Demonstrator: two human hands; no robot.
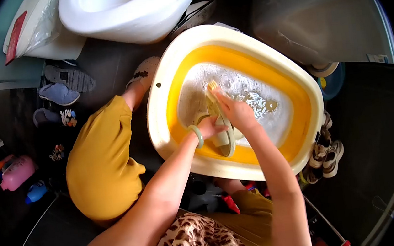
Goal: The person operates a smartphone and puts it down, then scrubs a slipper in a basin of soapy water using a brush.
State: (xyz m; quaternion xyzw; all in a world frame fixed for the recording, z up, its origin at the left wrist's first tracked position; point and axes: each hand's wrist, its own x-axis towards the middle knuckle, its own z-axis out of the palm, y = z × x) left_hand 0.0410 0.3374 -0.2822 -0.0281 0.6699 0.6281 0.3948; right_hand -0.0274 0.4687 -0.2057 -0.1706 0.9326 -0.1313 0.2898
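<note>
Shoe (228, 141): tilted, inside the yellow basin (156, 113)
My left hand (211, 127): clamped on the shoe
My right hand (236, 111): closed round a brush (213, 86), by the shoe
Suds (196, 81): in the basin

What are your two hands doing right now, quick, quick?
Left hand: closed, holding a shoe.
Right hand: closed, holding what looks like a brush.

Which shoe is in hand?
The pale olive-green one, gripped by the left hand over the tub. The brown-and-white shoes right of the tub and the blue-grey shoe left of it are on the floor, untouched.
</note>
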